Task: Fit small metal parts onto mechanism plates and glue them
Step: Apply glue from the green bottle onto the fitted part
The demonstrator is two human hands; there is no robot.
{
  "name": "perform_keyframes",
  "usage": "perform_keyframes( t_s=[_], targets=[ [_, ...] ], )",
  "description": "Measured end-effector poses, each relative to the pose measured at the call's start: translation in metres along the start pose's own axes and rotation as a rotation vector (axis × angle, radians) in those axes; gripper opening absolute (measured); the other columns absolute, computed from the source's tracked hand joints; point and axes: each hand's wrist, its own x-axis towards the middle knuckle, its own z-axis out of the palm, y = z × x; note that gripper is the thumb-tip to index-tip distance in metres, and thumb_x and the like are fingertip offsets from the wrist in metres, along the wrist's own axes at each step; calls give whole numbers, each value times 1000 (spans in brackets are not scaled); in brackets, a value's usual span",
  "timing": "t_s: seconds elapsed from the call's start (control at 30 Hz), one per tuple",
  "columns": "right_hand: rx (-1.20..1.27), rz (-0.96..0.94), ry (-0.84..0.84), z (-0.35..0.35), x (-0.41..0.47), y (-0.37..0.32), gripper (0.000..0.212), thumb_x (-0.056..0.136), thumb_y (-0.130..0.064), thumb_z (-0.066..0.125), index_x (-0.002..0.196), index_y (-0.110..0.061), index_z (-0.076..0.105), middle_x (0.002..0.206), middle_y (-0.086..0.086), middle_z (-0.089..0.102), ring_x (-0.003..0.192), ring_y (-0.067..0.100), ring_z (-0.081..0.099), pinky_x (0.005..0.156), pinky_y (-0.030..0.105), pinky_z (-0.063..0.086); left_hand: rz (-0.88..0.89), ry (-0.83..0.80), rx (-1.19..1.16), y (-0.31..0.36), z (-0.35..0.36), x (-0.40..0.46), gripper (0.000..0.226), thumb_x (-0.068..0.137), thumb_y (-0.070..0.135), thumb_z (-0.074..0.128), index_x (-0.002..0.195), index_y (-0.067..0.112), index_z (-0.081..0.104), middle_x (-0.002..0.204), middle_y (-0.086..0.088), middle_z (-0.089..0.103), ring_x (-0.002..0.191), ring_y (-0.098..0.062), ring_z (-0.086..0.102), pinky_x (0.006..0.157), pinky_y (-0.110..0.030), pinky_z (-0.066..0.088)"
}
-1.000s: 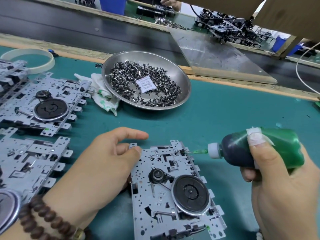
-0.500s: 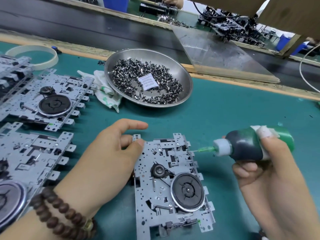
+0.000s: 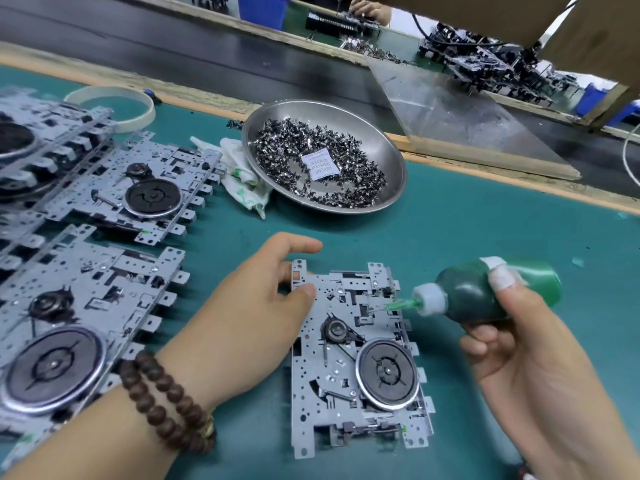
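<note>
On the green mat a mechanism plate lies flat at about 6 o'clock from the steel dish of small metal parts. The left hand grips the plate's upper left corner, thumb curled onto its top face and forefinger stretched past its far edge. The right hand, at 3 o'clock from the plate, holds a green glue bottle on its side, fingers curled round the body, one fingertip taped. The bottle's green nozzle points toward 9 o'clock, with its tip over the plate's upper right area; whether it touches is unclear. More plates lie overlapping at 9 o'clock, and a crumpled cloth sits beside the dish.
</note>
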Motion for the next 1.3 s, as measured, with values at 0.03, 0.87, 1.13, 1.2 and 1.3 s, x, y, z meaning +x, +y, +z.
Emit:
perform_keyframes(
  t_s=[0.03, 0.87, 1.13, 1.2, 1.3],
  targets=[
    [-12, -6, 3, 1, 0, 0, 10, 55, -34, 64, 54, -25, 70, 54, -8, 58, 34, -3, 39, 37, 7, 35, 5, -4, 7, 0, 0, 0, 31, 90, 18, 50, 105, 45, 50, 71, 15, 59, 40, -9, 35, 41, -20, 35],
    [-108, -65, -227, 4, -2, 15, 21, 54, -31, 78, 71, -21, 73, 69, 1, 68, 65, 15, 67, 58, 23, 54, 44, 31, 72, -1, 1, 2, 30, 89, 16, 54, 111, 37, 50, 57, 7, 43, 37, -3, 35, 40, -12, 26],
    [-384, -235, -158, 4, -2, 19, 52, 44, -72, 75, 76, -30, 71, 63, -10, 63, 59, 5, 55, 53, 15, 44, 51, 28, 83, -1, 1, 3, 29, 90, 17, 53, 110, 38, 49, 61, 3, 43, 38, -4, 34, 42, -14, 25],
    [-398, -259, -163, 4, -3, 19, 53, 45, -73, 74, 78, -32, 72, 63, -11, 64, 58, -1, 56, 49, 11, 43, 47, 31, 84, -2, 1, 3, 28, 90, 18, 53, 108, 39, 49, 63, 2, 44, 39, -4, 34, 42, -15, 26],
    [-411, -272, -172, 4, -3, 19, 55, 45, -73, 74, 81, -32, 72, 65, -11, 66, 60, 0, 58, 51, 11, 45, 51, 33, 87, -1, 1, 3, 28, 90, 18, 53, 108, 38, 49, 61, 4, 43, 38, -4, 35, 41, -14, 25]
  ],
)
